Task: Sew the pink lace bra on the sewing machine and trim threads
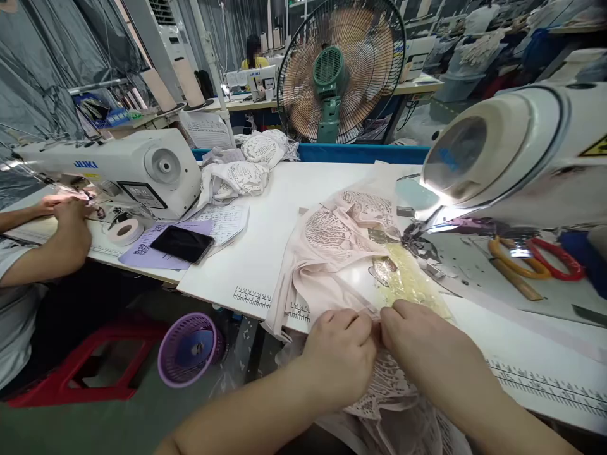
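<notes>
A pale pink lace bra [327, 234] lies spread on the white sewing table [241, 253], its far end close to the needle area of the sewing machine [512, 145] on the right. My left hand [341, 357] and my right hand [422, 344] meet at the table's front edge, fingers pinched on the pink fabric. Their fingertips are mostly hidden behind the knuckles. More pink lace [386, 385] hangs below my hands toward my lap. Yellow tape [410, 278] covers part of the tabletop just beyond my right hand.
Scissors with orange and red loops [557, 259] lie under the machine arm. To the left are a phone [183, 244], a tape roll [125, 231], white lace pieces [241, 177] and a co-worker's hand [71, 208] at another machine [118, 167]. A fan [329, 76] stands behind; a purple basket [171, 360] is below.
</notes>
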Demonstrator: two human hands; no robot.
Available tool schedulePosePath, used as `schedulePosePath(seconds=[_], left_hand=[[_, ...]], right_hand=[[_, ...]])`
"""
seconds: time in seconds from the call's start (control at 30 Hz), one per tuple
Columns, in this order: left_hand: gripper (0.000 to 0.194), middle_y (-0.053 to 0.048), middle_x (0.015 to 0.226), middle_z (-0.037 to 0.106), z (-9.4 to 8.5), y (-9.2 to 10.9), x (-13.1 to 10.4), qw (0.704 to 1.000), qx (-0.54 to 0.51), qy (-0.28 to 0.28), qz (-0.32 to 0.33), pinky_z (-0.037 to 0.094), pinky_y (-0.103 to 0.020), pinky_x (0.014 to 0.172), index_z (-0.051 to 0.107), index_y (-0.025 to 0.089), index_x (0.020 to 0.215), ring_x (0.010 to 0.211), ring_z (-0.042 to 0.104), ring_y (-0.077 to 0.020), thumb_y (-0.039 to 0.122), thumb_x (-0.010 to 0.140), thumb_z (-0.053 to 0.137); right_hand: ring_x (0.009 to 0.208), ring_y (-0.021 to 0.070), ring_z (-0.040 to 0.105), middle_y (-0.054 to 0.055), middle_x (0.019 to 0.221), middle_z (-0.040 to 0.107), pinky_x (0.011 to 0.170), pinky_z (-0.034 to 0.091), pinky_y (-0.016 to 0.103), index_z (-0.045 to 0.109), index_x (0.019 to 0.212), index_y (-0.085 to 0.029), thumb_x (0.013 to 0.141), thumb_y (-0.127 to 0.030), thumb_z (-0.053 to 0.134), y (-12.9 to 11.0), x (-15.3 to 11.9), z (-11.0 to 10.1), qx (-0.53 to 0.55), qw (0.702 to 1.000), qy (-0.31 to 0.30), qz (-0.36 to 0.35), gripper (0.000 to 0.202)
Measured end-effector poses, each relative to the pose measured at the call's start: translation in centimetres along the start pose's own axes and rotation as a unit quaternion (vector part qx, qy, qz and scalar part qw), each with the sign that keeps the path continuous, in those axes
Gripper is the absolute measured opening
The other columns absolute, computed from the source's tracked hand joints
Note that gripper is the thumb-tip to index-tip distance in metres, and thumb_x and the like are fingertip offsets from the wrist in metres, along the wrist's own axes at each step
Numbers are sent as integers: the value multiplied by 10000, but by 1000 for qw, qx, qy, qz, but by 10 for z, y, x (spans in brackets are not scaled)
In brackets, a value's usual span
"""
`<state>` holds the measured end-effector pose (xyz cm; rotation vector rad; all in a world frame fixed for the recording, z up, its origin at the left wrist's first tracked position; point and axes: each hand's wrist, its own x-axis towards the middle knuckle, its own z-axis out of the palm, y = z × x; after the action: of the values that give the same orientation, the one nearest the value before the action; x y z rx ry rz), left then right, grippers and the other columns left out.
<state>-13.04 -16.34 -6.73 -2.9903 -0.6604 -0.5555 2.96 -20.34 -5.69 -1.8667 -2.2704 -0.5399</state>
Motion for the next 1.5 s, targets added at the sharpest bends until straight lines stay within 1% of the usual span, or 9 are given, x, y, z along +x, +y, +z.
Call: schedulePosePath(seconds=[0.1,0.2,0.3,0.37,0.43,0.73,0.9,1.17,1.5], left_hand=[[164,-67,956,564,-1,0,1,1000,3,-11,5,413,-356,720,592,144,850,897,496,-201,213,872,445],[204,-71,974,558,-3,0,2,1000,14,-9,5,405,-350,716,591,133,968,902,494,-195,216,892,422],[253,-73,990,551,-4,0,2,999,29,-10,10,396,-349,704,569,119,1071,892,491,-194,215,905,403],[255,-71,991,548,-4,-1,2,999,36,-11,14,390,-348,694,564,116,1082,884,490,-193,212,902,410],[254,-65,983,544,-4,-1,3,999,37,-11,16,388,-349,690,561,112,1083,877,486,-192,210,899,416],[371,-66,1011,546,-9,1,11,998,24,-61,-18,416,-356,715,481,116,1224,911,492,-196,322,921,418],[410,-85,1195,530,-11,1,14,997,14,-54,-44,431,-379,777,497,170,1230,1019,487,-224,403,894,476],[372,-75,1212,562,-12,2,14,998,34,-31,-43,440,-389,781,534,182,1193,1027,501,-231,403,902,460],[450,-111,1262,564,-6,3,10,996,84,19,-30,439,-393,811,559,200,1195,1063,512,-247,488,851,529]], right_hand=[[574,194,527,29,607,496,514,375,286,491,577,-189,677,19,547,-1,2,-2,1,1000,-12,1,238],[543,179,509,18,596,501,456,308,274,472,555,-208,761,-106,502,7,6,-1,71,994,-56,63,232],[543,163,516,10,612,549,470,341,266,495,560,-217,740,-237,482,21,11,0,250,949,-117,151,181],[573,164,542,11,629,588,525,406,272,542,600,-221,707,-278,467,28,14,-1,342,913,-143,169,142],[588,166,559,13,632,607,543,432,273,566,623,-223,705,-307,446,33,15,-2,372,898,-157,173,167],[586,164,547,20,638,619,523,434,262,587,626,-221,711,-337,463,34,16,-3,396,882,-172,187,189],[578,164,524,12,614,584,523,412,263,558,611,-222,688,-322,448,34,20,-8,384,887,-176,188,167],[613,165,521,7,657,577,547,386,262,529,633,-223,713,-288,435,37,20,-7,349,898,-188,193,140],[587,132,520,-22,641,603,533,379,222,586,647,-215,714,-186,458,55,41,-14,363,892,-254,92,147]])
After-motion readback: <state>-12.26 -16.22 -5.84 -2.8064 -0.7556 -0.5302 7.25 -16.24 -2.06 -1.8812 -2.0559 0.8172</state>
